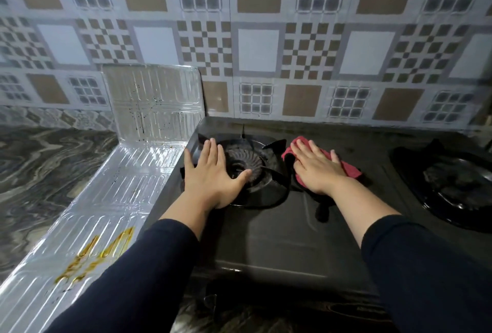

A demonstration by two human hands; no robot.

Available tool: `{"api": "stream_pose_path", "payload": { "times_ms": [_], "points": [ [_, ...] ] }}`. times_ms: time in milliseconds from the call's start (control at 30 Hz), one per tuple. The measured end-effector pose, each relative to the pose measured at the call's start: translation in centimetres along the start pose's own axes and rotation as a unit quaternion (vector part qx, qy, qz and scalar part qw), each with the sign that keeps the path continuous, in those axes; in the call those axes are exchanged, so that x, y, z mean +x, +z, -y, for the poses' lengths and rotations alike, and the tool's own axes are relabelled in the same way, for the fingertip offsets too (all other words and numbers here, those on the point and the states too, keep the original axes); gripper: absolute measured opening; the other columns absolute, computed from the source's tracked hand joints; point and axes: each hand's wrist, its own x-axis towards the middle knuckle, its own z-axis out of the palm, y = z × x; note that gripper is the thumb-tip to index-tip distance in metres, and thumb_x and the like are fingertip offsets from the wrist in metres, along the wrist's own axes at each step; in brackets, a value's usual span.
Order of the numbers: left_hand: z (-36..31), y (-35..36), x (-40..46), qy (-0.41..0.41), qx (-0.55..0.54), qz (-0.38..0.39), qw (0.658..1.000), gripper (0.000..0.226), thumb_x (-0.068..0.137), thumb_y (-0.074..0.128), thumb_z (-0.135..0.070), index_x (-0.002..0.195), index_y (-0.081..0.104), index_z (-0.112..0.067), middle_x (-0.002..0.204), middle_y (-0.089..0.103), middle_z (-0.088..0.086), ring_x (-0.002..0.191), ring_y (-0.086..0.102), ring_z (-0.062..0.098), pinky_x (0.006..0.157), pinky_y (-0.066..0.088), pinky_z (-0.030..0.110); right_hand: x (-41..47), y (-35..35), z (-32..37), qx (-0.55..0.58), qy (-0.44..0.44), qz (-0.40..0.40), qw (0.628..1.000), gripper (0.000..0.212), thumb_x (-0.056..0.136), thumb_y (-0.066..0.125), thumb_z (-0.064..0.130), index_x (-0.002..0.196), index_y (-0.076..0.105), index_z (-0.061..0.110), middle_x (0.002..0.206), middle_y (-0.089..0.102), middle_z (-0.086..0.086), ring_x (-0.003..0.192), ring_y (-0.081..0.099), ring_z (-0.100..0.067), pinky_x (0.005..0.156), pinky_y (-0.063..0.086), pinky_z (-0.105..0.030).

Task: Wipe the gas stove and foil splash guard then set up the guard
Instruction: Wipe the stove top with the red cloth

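Leftmost, the foil splash guard [125, 173] lies mostly flat on the marbled counter [40, 162] just beside the gas stove [279, 239], its far panel folded up against the tiled wall [266, 39]. I read that as parked out of the way so the stove top can be reached; dark spatter and a yellowish stain show it has not been cleaned. My left hand [213, 173] lies open, fingers spread, palm down on the edge of the left burner [247, 165], probably to brace the stove against sliding. My right hand [316, 167] presses flat, fingers spread, on a red cloth [348, 169] lying on the black top between the left burner and the right burner [452, 183], which suits wiping with broad pressure.
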Motion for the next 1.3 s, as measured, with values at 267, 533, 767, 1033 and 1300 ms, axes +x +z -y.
{"api": "stream_pose_path", "payload": {
  "times_ms": [267,533,767,1033,1300],
  "points": [
    [0.0,0.0,0.1,-0.011,-0.009,-0.005,1.000,0.097,0.080,0.008,-0.078,0.151,-0.007,-0.013,0.159,-0.018,0.001,0.144,-0.022,0.009,0.116,-0.013,0.049,7.0,-1.2,-0.5,0.002,0.003,-0.002,1.000,0.053,0.101,0.015,0.032,0.151,-0.002,0.033,0.159,-0.012,0.014,0.147,-0.011,-0.012,0.116,-0.002,-0.057],
    [0.8,-0.8,0.9,-0.025,-0.100,-0.009,0.995,0.092,0.084,0.017,-0.074,0.152,-0.002,-0.016,0.160,-0.011,-0.001,0.146,-0.012,0.008,0.120,-0.006,0.042,9.9,-2.0,0.3,0.022,0.020,-0.009,1.000,0.056,0.101,0.015,0.042,0.151,-0.003,0.026,0.160,-0.008,0.008,0.147,-0.011,-0.015,0.116,-0.007,-0.056],
    [4.4,-1.2,3.5,0.006,-0.056,0.006,0.998,0.083,0.089,0.018,-0.067,0.152,-0.002,-0.017,0.159,-0.013,-0.002,0.145,-0.016,0.007,0.117,-0.012,0.047,9.7,-1.9,-1.6,0.003,-0.034,0.037,0.999,0.055,0.096,0.020,0.058,0.146,-0.001,0.048,0.159,-0.014,0.007,0.145,-0.017,-0.015,0.114,-0.010,-0.056],
    [5.3,0.0,5.3,0.039,-0.042,-0.008,0.998,0.114,0.059,-0.015,-0.085,0.150,-0.009,-0.017,0.157,-0.020,-0.002,0.142,-0.023,0.008,0.116,-0.015,0.051,13.8,-3.2,-0.8,0.012,-0.056,0.081,0.995,0.088,0.084,0.031,0.074,0.149,-0.010,0.031,0.158,-0.014,0.012,0.145,-0.013,-0.007,0.115,-0.008,-0.050],
    [5.0,0.2,5.4,0.031,-0.041,-0.021,0.998,0.108,0.063,-0.015,-0.081,0.150,-0.010,-0.017,0.156,-0.022,0.000,0.141,-0.026,0.007,0.115,-0.016,0.052,19.6,-4.1,5.3,0.026,-0.135,0.178,0.974,0.099,0.080,0.044,0.070,0.150,-0.009,0.025,0.160,-0.012,0.000,0.147,-0.009,-0.020,0.119,-0.002,-0.048]
  ]
}}
